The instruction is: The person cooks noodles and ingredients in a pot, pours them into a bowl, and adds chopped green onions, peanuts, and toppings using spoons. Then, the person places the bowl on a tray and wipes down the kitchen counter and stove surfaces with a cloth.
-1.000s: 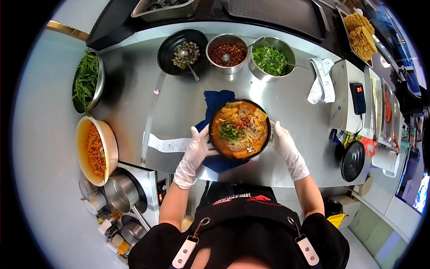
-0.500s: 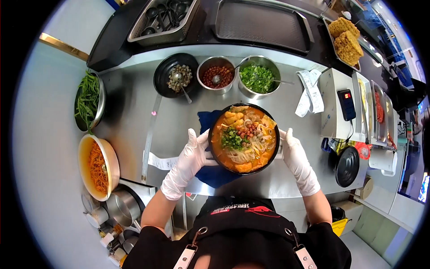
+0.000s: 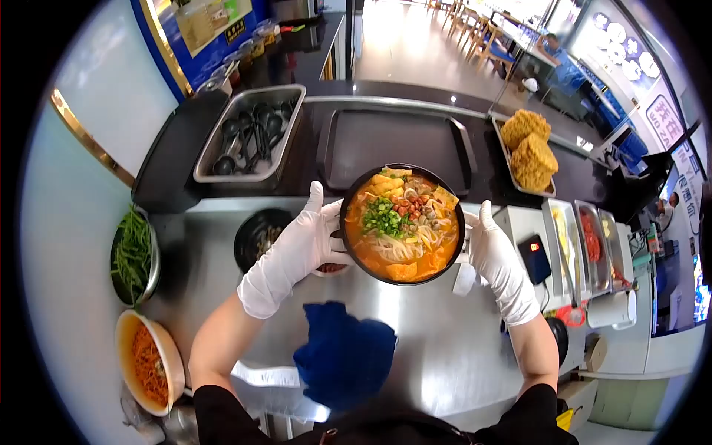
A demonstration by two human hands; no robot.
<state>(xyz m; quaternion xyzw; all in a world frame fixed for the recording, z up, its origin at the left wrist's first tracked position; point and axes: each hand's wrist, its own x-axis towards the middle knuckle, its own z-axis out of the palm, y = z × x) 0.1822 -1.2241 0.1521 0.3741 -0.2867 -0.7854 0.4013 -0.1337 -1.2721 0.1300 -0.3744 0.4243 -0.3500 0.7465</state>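
A black bowl (image 3: pixel 417 282) full of noodle soup (image 3: pixel 400 248) is held up above the steel counter. Green onion, peanuts and yellow fried pieces top the orange broth. My left hand (image 3: pixel 315 237), in a white glove, grips the bowl's left side. On the opposite side my gloved right hand (image 3: pixel 487 241) grips it too, thumb raised. Just beyond the bowl, on the dark ledge, lies a black tray (image 3: pixel 386 133). My left hand and forearm partly cover a dark topping bowl (image 3: pixel 252 233), and the bowl hides other containers.
A blue cloth (image 3: pixel 345 356) lies on the counter near me. Greens (image 3: pixel 132 256) and shredded carrot (image 3: pixel 148 363) stand at left. A pan of black ladles (image 3: pixel 252 137) sits behind. Fried noodle cakes (image 3: pixel 530 152) and food trays (image 3: pixel 593 245) are at right.
Both hands have carried the bowl of noodle soup forward, away from the blue cloth and toward the black tray. The camera view has tilted up, showing more of the room beyond.
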